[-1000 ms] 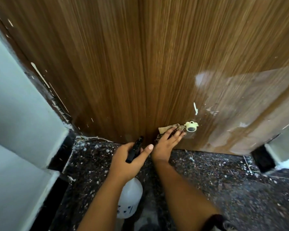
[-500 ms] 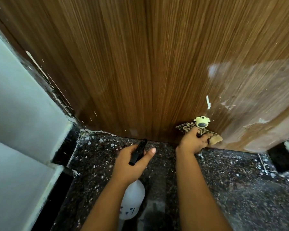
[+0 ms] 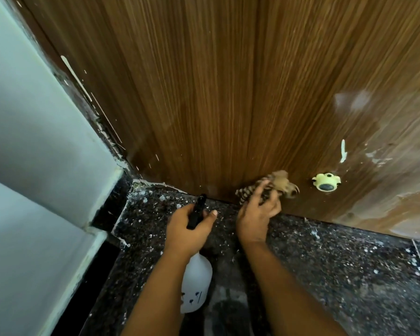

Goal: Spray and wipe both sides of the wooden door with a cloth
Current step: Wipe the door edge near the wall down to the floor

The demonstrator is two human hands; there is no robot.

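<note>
Wooden door (image 3: pixel 228 93), lower edge: right hand (image 3: pixel 256 214) with fingers curled round the cloth (image 3: pixel 272 187) at the foot, doorstop (image 3: pixel 326 182) at three o'clock liable to snag it; left hand (image 3: pixel 187 229) grips the spray bottle (image 3: pixel 195 284).

Brown-grained door (image 3: pixel 228 93), tan striped cloth (image 3: pixel 277 184), white bottle (image 3: pixel 195 282), black speckled floor (image 3: pixel 325 263).
</note>
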